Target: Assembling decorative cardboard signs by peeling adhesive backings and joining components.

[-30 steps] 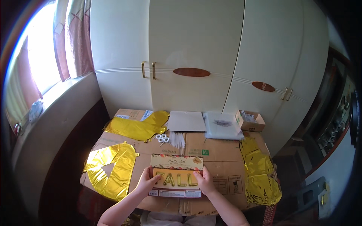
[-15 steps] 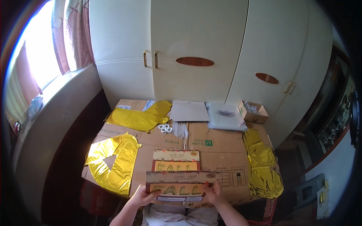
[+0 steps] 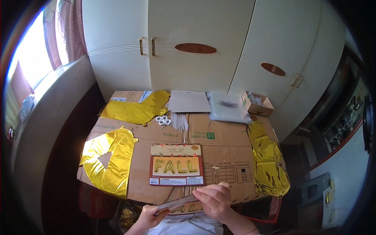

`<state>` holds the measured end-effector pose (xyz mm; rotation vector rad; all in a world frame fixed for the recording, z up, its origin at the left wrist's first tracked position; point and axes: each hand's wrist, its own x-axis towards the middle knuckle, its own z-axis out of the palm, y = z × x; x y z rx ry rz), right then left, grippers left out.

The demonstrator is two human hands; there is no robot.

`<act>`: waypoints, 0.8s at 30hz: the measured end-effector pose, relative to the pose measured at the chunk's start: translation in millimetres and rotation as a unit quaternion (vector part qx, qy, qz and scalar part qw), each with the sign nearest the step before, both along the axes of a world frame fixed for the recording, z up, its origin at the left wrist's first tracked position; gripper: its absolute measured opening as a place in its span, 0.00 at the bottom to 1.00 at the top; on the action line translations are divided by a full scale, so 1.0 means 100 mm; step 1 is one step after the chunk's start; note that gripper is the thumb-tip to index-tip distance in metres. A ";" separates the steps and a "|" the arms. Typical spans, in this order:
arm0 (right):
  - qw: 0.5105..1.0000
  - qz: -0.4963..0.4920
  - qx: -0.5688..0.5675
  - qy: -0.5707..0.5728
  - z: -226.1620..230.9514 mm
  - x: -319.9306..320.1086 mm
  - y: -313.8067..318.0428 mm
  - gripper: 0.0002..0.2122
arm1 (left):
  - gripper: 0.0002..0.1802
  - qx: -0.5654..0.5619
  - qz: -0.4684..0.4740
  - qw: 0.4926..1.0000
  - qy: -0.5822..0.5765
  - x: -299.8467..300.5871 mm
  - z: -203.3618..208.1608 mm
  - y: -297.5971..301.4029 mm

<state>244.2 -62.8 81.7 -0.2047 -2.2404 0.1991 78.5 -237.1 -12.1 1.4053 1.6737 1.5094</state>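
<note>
Close to my body, a flat printed balloon package (image 3: 184,205) is tilted so that its top edge faces up. My left hand (image 3: 148,217) grips its left end, thumb on the near face. At the other end my right hand (image 3: 214,199) closes over the right part, its fingers bent across the upper edge and hiding that corner. Just beyond, a matching balloon package (image 3: 176,167) with a picture of gold balloons lies face up on the cardboard (image 3: 145,168) covering the table.
Flat gold foil balloons lie at the left (image 3: 119,156), back left (image 3: 133,112) and right (image 3: 270,160). Along the back are white ribbon rolls (image 3: 162,120), white sticks (image 3: 180,122), grey cards (image 3: 189,102), clear plastic bags (image 3: 229,109) and a small open box (image 3: 258,105).
The held package has come nearer my body and tilted, uncovering the package on the table. My right hand has shifted up over its edge. The view has moved slightly.
</note>
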 end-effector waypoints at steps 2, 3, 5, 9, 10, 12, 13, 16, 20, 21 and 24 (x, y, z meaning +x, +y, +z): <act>0.999 0.000 0.024 0.037 -0.07 -0.01 0.00 0.11 | 0.10 -0.005 -0.006 1.000 -0.011 0.03 -0.06 -0.03; 0.998 -0.001 0.036 0.055 -0.10 -0.01 -0.01 0.11 | 0.10 -0.006 -0.005 1.000 -0.021 0.05 -0.10 -0.03; 0.996 -0.004 0.055 0.065 -0.13 -0.02 -0.02 0.10 | 0.09 -0.007 -0.003 0.999 -0.043 0.09 -0.16 -0.04; 0.996 0.046 -0.022 0.070 -0.11 -0.01 0.04 0.11 | 0.09 0.004 0.004 0.998 -0.069 0.11 -0.13 -0.01; 0.993 0.055 -0.079 0.063 -0.07 -0.01 0.05 0.10 | 0.09 -0.004 0.003 0.998 -0.061 0.09 -0.11 -0.02; 0.977 0.074 -0.193 0.049 0.07 0.00 0.09 0.10 | 0.09 -0.014 -0.003 0.999 -0.035 0.04 -0.07 -0.03; 0.980 0.081 -0.181 0.017 0.12 0.01 0.13 0.10 | 0.09 -0.015 -0.009 1.000 -0.018 0.02 -0.03 -0.03; 0.986 0.090 -0.132 -0.049 0.29 -0.01 0.21 0.07 | 0.10 -0.024 -0.022 0.999 0.018 0.00 0.09 -0.04; 0.990 0.094 -0.043 -0.097 0.40 -0.02 0.24 0.06 | 0.10 -0.013 -0.021 0.999 0.037 0.00 0.17 -0.04; 0.990 0.090 -0.028 -0.103 0.42 -0.02 0.24 0.06 | 0.11 -0.023 -0.021 0.998 0.045 0.00 0.20 -0.04; 0.989 0.082 0.021 -0.123 0.47 -0.03 0.23 0.06 | 0.12 -0.037 -0.013 0.997 0.071 0.00 0.29 -0.07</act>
